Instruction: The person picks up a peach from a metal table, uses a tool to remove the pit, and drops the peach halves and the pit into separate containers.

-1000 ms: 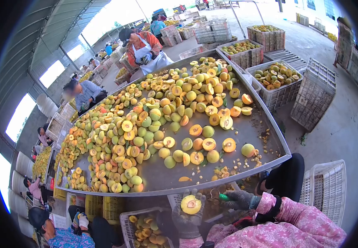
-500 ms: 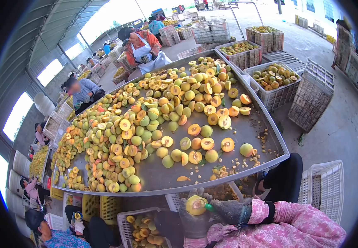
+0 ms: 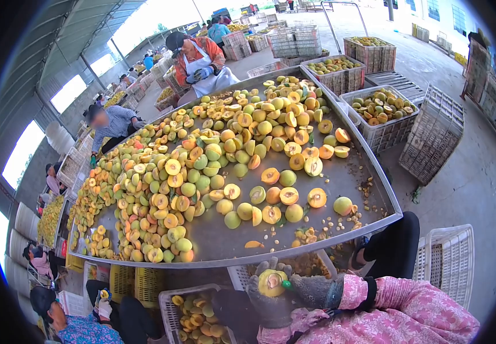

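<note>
My left hand (image 3: 267,304), in a grey glove, is closed around a cut peach half (image 3: 272,282) with its cut face turned up. In a dark grey glove, my right hand (image 3: 315,291) is closed on a small tool with a green end (image 3: 286,284), which touches or nearly touches the fruit. The rest of the tool is hidden by the glove. Just beyond my hands is the metal-rimmed table (image 3: 236,241), heaped with halved yellow-green peaches (image 3: 187,190) and scattered pits. Below the table edge, a white crate (image 3: 239,277) holds orange scraps.
A crate of peach halves (image 3: 167,312) stands left of my hands, near a person in blue (image 3: 84,329). Across the table are a person in an orange top (image 3: 210,50) and one in a checked shirt (image 3: 115,123). A white basket (image 3: 451,266) stands at right.
The person in the checked shirt now leans with an arm stretched to the fruit. The person in orange has shifted their hands. My hands stay at the peach half, which shows a darker centre.
</note>
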Motion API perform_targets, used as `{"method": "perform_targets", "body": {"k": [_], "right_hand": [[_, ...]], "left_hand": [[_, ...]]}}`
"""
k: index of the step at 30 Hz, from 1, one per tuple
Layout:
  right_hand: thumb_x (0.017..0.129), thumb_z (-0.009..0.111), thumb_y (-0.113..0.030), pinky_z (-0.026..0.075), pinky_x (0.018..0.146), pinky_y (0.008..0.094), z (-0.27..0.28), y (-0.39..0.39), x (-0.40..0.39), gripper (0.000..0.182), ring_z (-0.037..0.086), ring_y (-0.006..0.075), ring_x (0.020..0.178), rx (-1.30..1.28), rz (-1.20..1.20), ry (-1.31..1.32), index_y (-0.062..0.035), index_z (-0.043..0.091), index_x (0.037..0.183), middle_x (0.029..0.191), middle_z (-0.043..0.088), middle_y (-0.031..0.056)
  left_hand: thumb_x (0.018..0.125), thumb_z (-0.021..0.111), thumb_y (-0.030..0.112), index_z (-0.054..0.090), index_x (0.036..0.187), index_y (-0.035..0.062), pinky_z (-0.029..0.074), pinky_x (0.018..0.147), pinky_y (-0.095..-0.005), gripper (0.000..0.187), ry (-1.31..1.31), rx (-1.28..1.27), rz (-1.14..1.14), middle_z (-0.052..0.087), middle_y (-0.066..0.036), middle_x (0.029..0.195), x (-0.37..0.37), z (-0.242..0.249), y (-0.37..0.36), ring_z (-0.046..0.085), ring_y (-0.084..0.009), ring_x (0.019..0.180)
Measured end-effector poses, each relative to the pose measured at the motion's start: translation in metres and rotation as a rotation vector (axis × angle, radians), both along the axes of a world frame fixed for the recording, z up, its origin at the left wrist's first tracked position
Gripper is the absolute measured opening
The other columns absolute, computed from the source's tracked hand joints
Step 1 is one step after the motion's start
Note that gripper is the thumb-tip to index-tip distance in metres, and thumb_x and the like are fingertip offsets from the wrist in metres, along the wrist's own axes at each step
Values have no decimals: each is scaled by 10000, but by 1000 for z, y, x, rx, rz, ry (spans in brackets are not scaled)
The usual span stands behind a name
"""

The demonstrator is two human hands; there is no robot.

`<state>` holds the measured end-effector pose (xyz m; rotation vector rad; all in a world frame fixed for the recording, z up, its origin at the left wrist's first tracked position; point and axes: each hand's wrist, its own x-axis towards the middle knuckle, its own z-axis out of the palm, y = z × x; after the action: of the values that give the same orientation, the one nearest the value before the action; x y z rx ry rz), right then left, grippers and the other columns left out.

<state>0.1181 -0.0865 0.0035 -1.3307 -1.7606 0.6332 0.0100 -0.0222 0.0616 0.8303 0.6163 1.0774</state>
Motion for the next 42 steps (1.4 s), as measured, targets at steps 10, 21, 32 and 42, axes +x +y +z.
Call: {"method": "perform_targets", "body": {"k": [10,21,32,42], "right_hand": [[829,575,-223,494,557,416,19,6,3,418,635,340,692,-410,160,-145,61,374,1059,780,612,198],[835,570,-228,491,575,411,-13,8,-11,386,622,345,672,-418,87,-66,9,401,1087,777,598,166],[827,556,-187,502,636,324,-10,16,-2,395,592,251,678,-846,237,269,-54,448,1182,892,568,111],[905,440,-419,440,412,291,52,22,-5,355,570,140,511,-1216,144,394,-87,554,954,682,574,27]], "left_hand": [[878,471,183,471,1144,-14,509,823,-415,331,43,-145,-27,565,-202,1109,-6,5,2,581,-291,938],[887,404,345,486,1121,-13,496,834,-464,436,-53,-301,37,564,-218,1078,-9,-12,2,575,-320,927],[883,410,333,508,1078,-33,512,815,-444,426,-332,-454,-154,588,-221,1026,-19,-24,14,597,-304,869],[906,401,281,509,1058,-35,527,748,-415,367,-102,-471,-175,606,-219,960,-30,-44,20,602,-279,831]]}}
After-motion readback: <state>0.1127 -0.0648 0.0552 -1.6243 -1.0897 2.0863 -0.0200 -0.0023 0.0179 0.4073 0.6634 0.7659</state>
